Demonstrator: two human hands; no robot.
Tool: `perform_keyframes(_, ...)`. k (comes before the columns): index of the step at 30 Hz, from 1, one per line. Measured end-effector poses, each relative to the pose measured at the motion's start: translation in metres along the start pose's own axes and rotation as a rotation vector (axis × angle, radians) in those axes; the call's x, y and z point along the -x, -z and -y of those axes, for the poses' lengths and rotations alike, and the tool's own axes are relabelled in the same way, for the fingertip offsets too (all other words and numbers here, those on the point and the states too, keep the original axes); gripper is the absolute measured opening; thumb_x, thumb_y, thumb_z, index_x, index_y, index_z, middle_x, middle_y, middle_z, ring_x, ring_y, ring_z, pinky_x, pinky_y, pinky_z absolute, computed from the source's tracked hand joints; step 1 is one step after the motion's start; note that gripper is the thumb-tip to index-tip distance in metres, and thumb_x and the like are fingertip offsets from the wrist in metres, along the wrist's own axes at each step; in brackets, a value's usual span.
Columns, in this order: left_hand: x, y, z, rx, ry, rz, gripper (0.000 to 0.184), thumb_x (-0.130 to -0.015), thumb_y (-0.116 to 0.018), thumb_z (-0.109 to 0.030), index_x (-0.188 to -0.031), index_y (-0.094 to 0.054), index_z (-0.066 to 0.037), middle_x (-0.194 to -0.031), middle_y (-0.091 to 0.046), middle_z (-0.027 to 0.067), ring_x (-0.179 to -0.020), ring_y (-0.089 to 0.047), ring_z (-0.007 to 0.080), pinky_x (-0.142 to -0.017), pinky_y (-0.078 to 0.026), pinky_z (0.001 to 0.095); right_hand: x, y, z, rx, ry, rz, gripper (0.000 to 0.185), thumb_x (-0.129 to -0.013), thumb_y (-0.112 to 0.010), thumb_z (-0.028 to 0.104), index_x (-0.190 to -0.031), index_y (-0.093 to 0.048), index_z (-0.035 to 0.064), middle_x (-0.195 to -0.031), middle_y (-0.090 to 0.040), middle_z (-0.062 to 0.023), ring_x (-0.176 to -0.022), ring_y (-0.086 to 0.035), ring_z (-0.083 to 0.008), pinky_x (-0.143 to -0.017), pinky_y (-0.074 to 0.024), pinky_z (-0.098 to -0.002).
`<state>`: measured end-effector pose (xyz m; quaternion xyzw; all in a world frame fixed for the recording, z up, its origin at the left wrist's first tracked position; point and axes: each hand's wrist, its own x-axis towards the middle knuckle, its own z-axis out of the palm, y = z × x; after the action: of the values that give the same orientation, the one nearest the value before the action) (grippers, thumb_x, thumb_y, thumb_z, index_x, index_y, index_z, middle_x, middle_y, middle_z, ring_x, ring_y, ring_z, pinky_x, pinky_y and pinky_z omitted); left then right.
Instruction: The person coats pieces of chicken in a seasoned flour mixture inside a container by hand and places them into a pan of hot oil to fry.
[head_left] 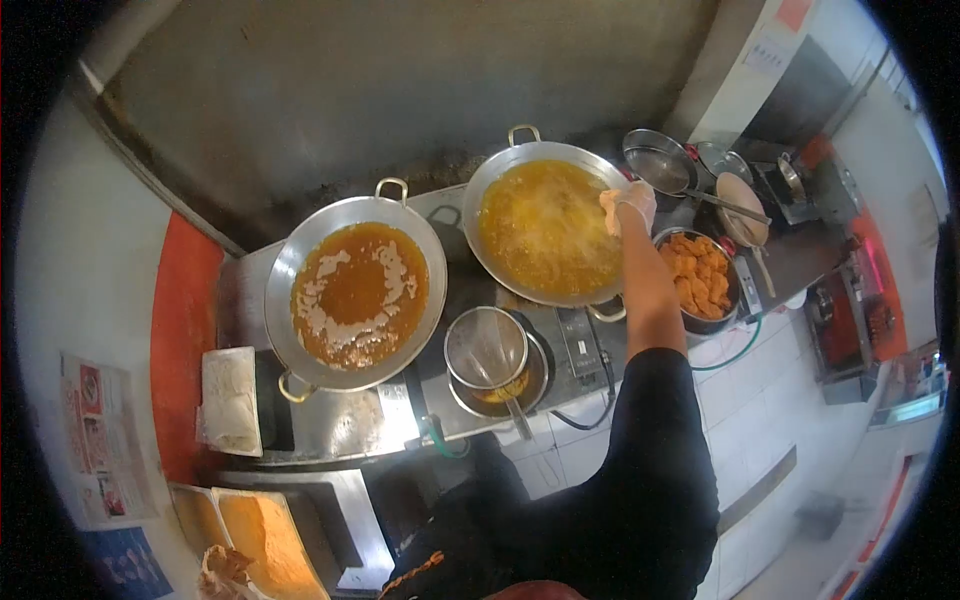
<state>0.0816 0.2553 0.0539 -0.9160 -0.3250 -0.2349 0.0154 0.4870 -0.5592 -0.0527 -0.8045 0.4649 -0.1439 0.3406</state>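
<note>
My right hand, in what looks like a thin clear glove, reaches over the right rim of a wide two-handled wok. Its fingers are closed around a pale orange breaded piece of food, partly hidden by the hand. Yellow oil bubbles and steams in that wok. Just right of my forearm stands a metal bowl heaped with orange-brown breaded pieces. My left hand does not show.
A second wok of browner, foamy oil stands left. In front, a mesh strainer rests over a pot. More strainers lie at the right. An orange breading tray sits lower left, beside a crumpled brown thing.
</note>
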Motion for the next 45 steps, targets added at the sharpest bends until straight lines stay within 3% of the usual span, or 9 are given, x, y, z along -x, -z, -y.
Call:
perform_keyframes(11,-0.057,0.048,-0.123,0.010,-0.139,0.155,0.021,-0.080,-0.066,-0.018,-0.092,-0.066,-0.001,-0.083,-0.067,0.0059,-0.078,-0.064,0.0173,-0.068,-0.052,0.0312,-0.141,-0.124,-0.025,-0.145,0.031,0.021,0.033,-0.083,-0.066,0.025,-0.107,-0.067,0.0029,-0.112,-0.066,-0.0191,-0.104,-0.064,-0.0315,-0.086,-0.0516,-0.0392)
perform_keyframes(17,-0.070,0.010,-0.236,0.264,-0.317,0.270,0.019,-0.079,-0.067,-0.014,-0.093,-0.065,-0.001,-0.084,-0.066,0.0046,-0.077,-0.064,0.0156,-0.067,-0.052,0.0286,-0.148,-0.131,-0.020,0.484,0.407,0.036,0.032,-0.088,-0.058,0.028,-0.108,-0.067,0.0050,-0.112,-0.067,-0.0153,-0.105,-0.064,-0.0313,-0.090,-0.0501,-0.0420)
perform_keyframes(22,-0.046,-0.001,-0.377,0.264,-0.720,0.259,0.019,-0.073,-0.071,-0.011,-0.090,-0.066,-0.006,-0.088,-0.066,0.0106,-0.078,-0.065,0.0246,-0.072,-0.053,0.0375,-0.081,-0.009,0.035,0.629,0.613,-0.017,0.032,-0.092,-0.053,0.031,-0.106,-0.070,0.0077,-0.116,-0.066,-0.0140,-0.107,-0.062,-0.0313,-0.091,-0.0489,-0.0399)
perform_keyframes(24,-0.042,0.000,-0.430,0.146,-1.406,0.206,0.024,-0.077,-0.068,-0.014,-0.099,-0.068,-0.006,-0.099,-0.067,0.0114,-0.082,-0.066,0.0297,-0.075,-0.054,0.0378,-0.047,0.056,0.026,0.699,0.918,-0.177,0.034,-0.094,-0.049,0.030,-0.106,-0.069,0.0047,-0.114,-0.067,-0.0133,-0.106,-0.062,-0.0301,-0.092,-0.0477,-0.0392)
perform_keyframes(26,-0.011,-0.052,-0.461,0.251,-1.033,0.183,0.032,-0.081,-0.064,-0.021,-0.110,-0.067,-0.007,-0.115,-0.065,0.0124,-0.097,-0.065,0.0298,-0.085,-0.052,0.0388,0.016,0.123,0.015,0.014,0.808,-0.050,0.036,-0.094,-0.050,0.031,-0.107,-0.068,0.0029,-0.113,-0.067,-0.0113,-0.106,-0.063,-0.0288,-0.091,-0.0482,-0.0375)
perform_keyframes(28,0.017,-0.050,-0.519,0.282,-1.006,0.408,0.038,-0.083,-0.061,-0.026,-0.117,-0.065,-0.007,-0.124,-0.061,0.0145,-0.113,-0.059,0.0289,-0.096,-0.047,0.0389,0.060,0.171,-0.009,-0.031,0.623,-0.043,0.035,-0.094,-0.051,0.030,-0.110,-0.067,0.0031,-0.113,-0.067,-0.0110,-0.105,-0.063,-0.0287,-0.090,-0.0482,-0.0372)
perform_keyframes(30,0.036,-0.046,-0.563,0.112,-1.341,0.463,0.042,-0.084,-0.061,-0.029,-0.119,-0.064,-0.006,-0.126,-0.060,0.0163,-0.122,-0.053,0.0277,-0.103,-0.041,0.0380,0.075,0.205,-0.074,0.453,1.008,-0.150,0.036,-0.092,-0.055,0.028,-0.115,-0.065,0.0027,-0.112,-0.068,-0.0138,-0.103,-0.064,-0.0266,-0.088,-0.0490,-0.0365)
perform_keyframes(34,0.092,-0.127,-0.631,0.490,-1.142,0.587,0.046,-0.080,-0.065,-0.028,-0.120,-0.063,-0.005,-0.121,-0.062,0.0179,-0.115,-0.057,0.0319,-0.099,-0.045,0.0374,0.178,0.237,-0.136,-0.193,0.268,0.109,0.035,-0.091,-0.061,0.024,-0.114,-0.065,-0.0015,-0.091,-0.069,-0.0112,-0.085,-0.065,-0.0164,-0.075,-0.0496,-0.0292)
perform_keyframes(45,0.175,-0.220,-0.706,0.395,-1.170,0.786,0.034,-0.081,-0.061,-0.030,-0.102,-0.070,-0.005,-0.106,-0.067,0.0201,-0.102,-0.063,0.0328,-0.088,-0.049,0.0396,0.328,0.249,-0.272,-0.503,-0.324,0.029,0.041,-0.090,-0.065,0.035,-0.110,-0.067,0.0000,-0.091,-0.069,-0.0082,-0.076,-0.062,-0.0124,-0.068,-0.0502,-0.0242)
